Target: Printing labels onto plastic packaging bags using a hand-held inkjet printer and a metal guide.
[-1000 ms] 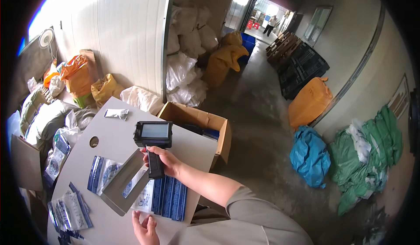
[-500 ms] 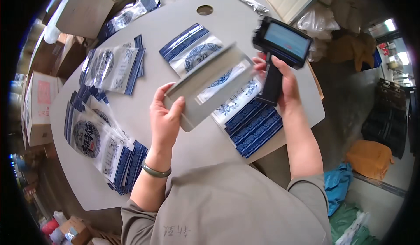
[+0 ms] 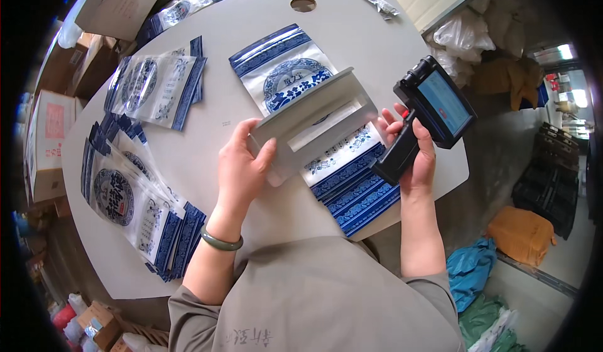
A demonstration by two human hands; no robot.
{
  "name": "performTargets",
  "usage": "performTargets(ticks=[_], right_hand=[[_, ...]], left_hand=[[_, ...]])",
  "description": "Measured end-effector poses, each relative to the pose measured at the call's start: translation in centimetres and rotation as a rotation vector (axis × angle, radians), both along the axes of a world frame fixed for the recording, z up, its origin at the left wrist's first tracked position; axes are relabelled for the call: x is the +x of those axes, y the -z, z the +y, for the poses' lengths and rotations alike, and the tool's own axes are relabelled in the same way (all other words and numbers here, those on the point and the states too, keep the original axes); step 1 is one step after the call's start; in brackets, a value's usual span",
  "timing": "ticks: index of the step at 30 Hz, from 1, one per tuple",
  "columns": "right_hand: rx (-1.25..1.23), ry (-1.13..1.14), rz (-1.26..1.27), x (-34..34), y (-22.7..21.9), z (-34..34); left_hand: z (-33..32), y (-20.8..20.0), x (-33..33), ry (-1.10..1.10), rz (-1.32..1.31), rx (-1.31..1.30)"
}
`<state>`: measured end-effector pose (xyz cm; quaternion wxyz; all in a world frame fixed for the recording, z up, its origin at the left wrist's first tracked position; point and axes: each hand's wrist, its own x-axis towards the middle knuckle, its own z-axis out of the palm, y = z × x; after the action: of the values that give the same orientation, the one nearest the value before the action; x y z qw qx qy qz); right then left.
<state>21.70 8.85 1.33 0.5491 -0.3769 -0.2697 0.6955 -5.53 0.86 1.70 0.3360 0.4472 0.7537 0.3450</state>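
My left hand (image 3: 242, 157) grips the left end of a grey plate (image 3: 282, 139) with a raised far edge and a long rectangular slot. The plate is over a fan of blue-and-white plastic pouches (image 3: 358, 192), and part of their print shows through the slot. My right hand (image 3: 414, 148) is wrapped round the handle of a black handheld printer (image 3: 440, 104) with a lit screen. The printer is beside the plate's right end, its lower tip over the pouches' blue edges. Whether it touches them I cannot tell. One pouch's patterned upper part (image 3: 282, 63) shows beyond the plate.
On the pale table (image 3: 213, 12) lie two more pouch groups at the left: a small stack (image 3: 151, 88) and a larger fan (image 3: 119, 195). A silvery strip (image 3: 375, 0) lies near the far edge, right of a round hole (image 3: 303, 4). Cardboard boxes (image 3: 53, 144) stand along the left.
The printer has moved right and down and tilted over, away from the plate. The plate has come slightly lower, showing more of the pouch behind it. My head view has shifted a little.
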Motion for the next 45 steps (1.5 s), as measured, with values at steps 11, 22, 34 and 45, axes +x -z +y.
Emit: performTargets(ticks=[11,22,34,45], right_hand=[[0.023,-0.081,-0.388,1.2,-2.1,-1.1],[0.077,-0.143,-0.456,0.3,-4.0,-1.7],[-0.008,-0.47,-0.91,-1.5,-7.3,-1.9],[-0.132,-0.665,-0.965,-7.5,-8.8,-4.5]], left_hand=[[0.8,0.6,-0.5,0.041,0.128,0.035],[1.4,0.9,-1.1,0.153,0.232,0.046],[0.9,1.0,0.1,0.093,0.406,0.078],[0.8,1.3,0.3,0.087,0.479,0.117]])
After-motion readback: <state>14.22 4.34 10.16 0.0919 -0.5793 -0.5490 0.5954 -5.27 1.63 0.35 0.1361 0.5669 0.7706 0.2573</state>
